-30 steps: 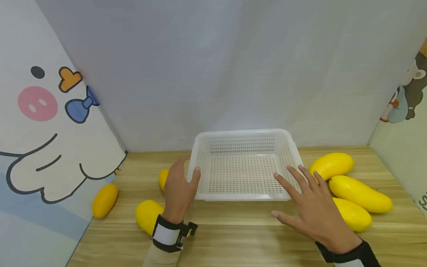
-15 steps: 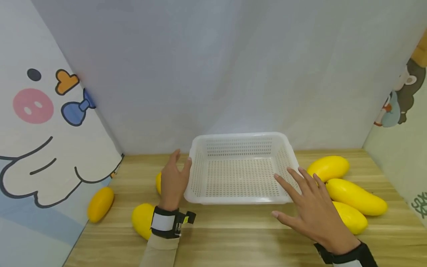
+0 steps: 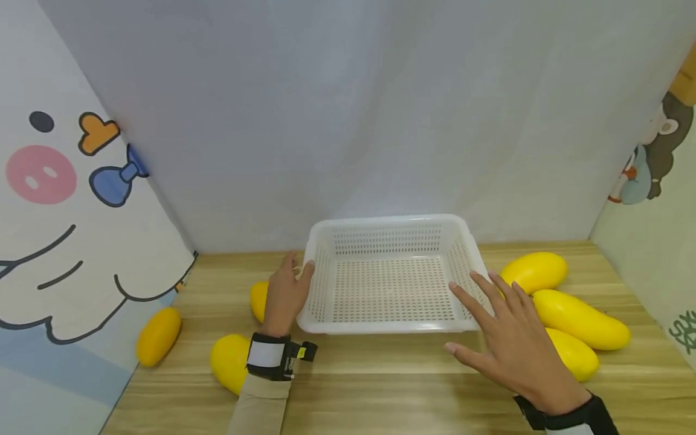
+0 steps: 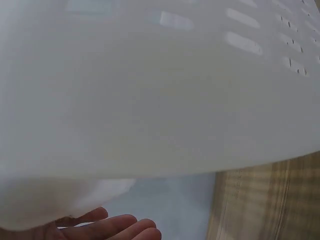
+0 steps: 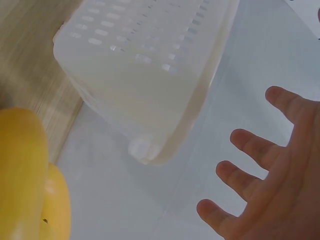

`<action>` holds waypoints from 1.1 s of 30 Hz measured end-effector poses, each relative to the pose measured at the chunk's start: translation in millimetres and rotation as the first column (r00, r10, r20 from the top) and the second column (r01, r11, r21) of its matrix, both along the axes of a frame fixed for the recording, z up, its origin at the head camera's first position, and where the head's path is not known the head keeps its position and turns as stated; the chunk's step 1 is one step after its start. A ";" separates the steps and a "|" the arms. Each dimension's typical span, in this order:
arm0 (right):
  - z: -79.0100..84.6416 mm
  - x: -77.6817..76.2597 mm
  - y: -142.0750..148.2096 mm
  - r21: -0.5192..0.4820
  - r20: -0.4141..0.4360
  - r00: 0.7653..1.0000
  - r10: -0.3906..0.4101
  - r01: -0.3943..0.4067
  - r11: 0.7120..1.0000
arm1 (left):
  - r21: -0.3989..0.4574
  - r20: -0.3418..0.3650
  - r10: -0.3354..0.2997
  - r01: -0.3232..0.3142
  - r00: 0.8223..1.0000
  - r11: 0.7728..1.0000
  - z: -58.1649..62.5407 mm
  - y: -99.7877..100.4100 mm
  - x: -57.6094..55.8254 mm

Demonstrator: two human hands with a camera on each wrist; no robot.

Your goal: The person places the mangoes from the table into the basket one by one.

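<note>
A white plastic basket (image 3: 388, 327) with slotted walls stands on the table near the back wall, nothing inside it. At its left end is my left hand (image 3: 287, 297), the thumb by the rim. In the left wrist view its straight fingers (image 4: 100, 229) show past the basket's wall; whether they touch it I cannot tell. My right hand (image 3: 513, 341) hovers with fingers spread over the basket's right front corner. The right wrist view shows those fingers (image 5: 252, 145) apart from the basket (image 5: 140, 90). Yellow mangoes (image 3: 582, 319) lie in a group beside the right hand.
More mangoes lie on the left: one at the far left (image 3: 159, 336), one beside the left wrist (image 3: 228, 362), and one partly hidden behind the left hand (image 3: 258, 301). A grey back wall (image 3: 348, 121) and printed side panels (image 3: 60, 254) enclose the wooden table (image 3: 380, 386).
My left hand has drawn slightly left off the basket's rim, then come back close to it. The right hand keeps its place. The whole head view has shifted a little.
</note>
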State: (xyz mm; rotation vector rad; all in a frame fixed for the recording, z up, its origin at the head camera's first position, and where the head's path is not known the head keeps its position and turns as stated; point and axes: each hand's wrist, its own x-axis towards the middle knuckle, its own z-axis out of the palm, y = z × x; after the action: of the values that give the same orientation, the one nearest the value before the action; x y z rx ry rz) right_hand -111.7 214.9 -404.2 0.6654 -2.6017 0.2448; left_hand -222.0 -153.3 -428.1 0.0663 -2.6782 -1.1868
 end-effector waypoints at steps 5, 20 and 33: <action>0.3 1.1 -0.2 0.000 0.008 1.000 -0.002 0.002 1.000 | 0.030 0.033 -0.032 0.031 0.999 0.999 -4.9 1.3 -1.5; 0.5 -0.5 0.7 -0.015 -0.001 1.000 0.003 -0.003 1.000 | 0.031 0.029 -0.056 0.055 0.998 0.998 -9.5 6.2 -3.2; 1.9 -1.3 4.3 -0.016 -0.013 1.000 0.001 -0.001 1.000 | 0.059 0.032 -0.057 0.055 0.998 0.997 -8.4 8.5 -2.7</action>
State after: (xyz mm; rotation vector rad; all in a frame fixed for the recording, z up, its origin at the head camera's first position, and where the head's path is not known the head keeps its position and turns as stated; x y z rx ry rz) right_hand -113.0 219.2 -402.3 0.6609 -2.5846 0.2611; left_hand -224.7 -144.8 -436.6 0.0205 -2.6914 -1.2914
